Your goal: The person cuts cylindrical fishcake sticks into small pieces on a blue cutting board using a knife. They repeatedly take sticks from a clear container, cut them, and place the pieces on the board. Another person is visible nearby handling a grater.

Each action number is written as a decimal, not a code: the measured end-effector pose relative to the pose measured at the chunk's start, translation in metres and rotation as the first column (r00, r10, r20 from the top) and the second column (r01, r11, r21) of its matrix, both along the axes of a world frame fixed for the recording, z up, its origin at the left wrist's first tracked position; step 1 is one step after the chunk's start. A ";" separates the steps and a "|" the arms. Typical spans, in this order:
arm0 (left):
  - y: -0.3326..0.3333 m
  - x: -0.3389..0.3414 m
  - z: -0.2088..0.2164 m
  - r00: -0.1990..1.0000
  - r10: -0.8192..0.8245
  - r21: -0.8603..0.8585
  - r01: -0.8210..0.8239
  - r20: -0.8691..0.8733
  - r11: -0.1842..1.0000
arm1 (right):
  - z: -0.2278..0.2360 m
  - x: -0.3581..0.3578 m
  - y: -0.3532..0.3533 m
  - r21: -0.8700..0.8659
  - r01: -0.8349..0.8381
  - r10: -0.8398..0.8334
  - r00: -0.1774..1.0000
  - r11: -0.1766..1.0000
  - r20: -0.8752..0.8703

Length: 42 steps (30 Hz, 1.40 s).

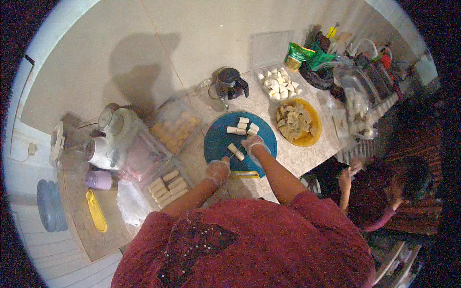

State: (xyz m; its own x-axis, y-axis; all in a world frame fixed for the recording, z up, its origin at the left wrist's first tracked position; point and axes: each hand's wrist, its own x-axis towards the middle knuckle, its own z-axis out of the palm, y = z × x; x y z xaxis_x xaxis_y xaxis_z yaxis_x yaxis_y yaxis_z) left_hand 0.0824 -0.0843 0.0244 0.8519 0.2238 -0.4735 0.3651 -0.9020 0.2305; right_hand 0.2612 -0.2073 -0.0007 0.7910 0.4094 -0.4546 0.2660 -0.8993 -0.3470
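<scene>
A round blue-green cutting board [218, 144] lies in front of me. On it sit several short pale cylindrical food pieces [236, 130], and a longer pale piece [235, 151] lies nearer me, between my hands. My left hand [218, 170], in a clear glove, is closed at the board's lower left edge around what looks like a knife, its thin blade [232, 156] reaching across the longer piece. My right hand [253, 144], also gloved, has its fingers curled together just right of that piece, below the cut pieces; what they pinch is hidden.
Left of the board are a tray of pale logs [168, 187], a clear container [175, 125], a white bag [132, 204] and a yellow peeler-like tool [96, 211]. Behind stands a dark carafe [229, 82]. To the right are white chunks [278, 84] and a yellow bowl [314, 127]. Another person [379, 201] is at right.
</scene>
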 end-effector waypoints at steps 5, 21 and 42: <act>0.002 0.010 -0.026 0.968 0.232 -0.048 -0.237 -0.090 0.970 | 0.007 -0.005 0.001 -0.080 -0.006 0.002 0.999 0.997 -0.040; 0.022 -0.009 -0.073 0.952 0.138 -0.223 -0.077 0.274 0.972 | 0.043 -0.073 -0.026 0.400 0.087 -0.113 0.993 0.912 0.041; 0.067 0.013 -0.236 0.885 -0.352 0.248 0.283 0.304 0.926 | 0.023 -0.037 -0.034 0.182 -0.268 0.245 0.960 0.946 0.137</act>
State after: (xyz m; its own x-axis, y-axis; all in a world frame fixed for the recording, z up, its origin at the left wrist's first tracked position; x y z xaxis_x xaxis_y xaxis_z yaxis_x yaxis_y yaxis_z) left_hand 0.0953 -0.0175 -0.2113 0.9922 -0.0291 -0.1210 -0.0171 -0.9949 0.0989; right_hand 0.2245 -0.2411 0.0224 0.6879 0.6777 -0.2598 0.5257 -0.7120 -0.4655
